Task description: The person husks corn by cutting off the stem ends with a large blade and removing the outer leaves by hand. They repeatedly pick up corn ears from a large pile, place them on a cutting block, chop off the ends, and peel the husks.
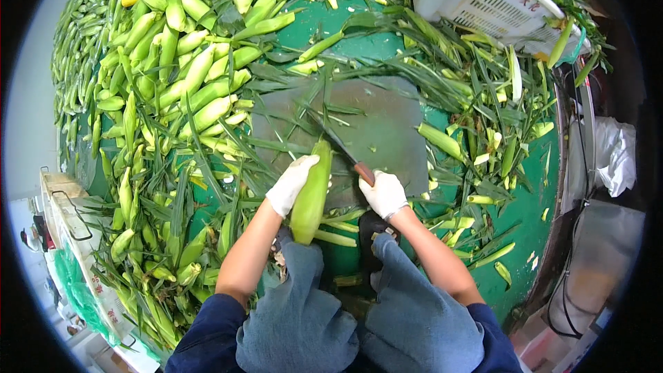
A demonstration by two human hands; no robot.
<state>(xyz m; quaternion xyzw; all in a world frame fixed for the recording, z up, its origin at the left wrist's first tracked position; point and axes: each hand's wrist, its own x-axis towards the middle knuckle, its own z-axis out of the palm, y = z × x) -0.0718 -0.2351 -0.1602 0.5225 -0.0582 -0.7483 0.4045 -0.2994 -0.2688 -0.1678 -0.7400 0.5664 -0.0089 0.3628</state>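
Observation:
My left hand (293, 183), in a white glove, is closed round a green ear of corn (311, 204) still in its husk. The ear stands tilted at the near edge of a dark cutting board (383, 124). In my gloved right hand (384, 195) is the brown handle of a knife (338, 144). Its dark blade points away and to the left over the board, close to the ear's far end but apart from it. Cut strips of green leaf (324, 107) lie on the board.
Husked ears of corn (200, 69) are heaped at the left and far left. Trimmed leaves (476, 90) and stalk ends cover the green surface (521, 235) at right. A white plastic basket (497, 7) stands far right; a white crate (83, 235) is at left.

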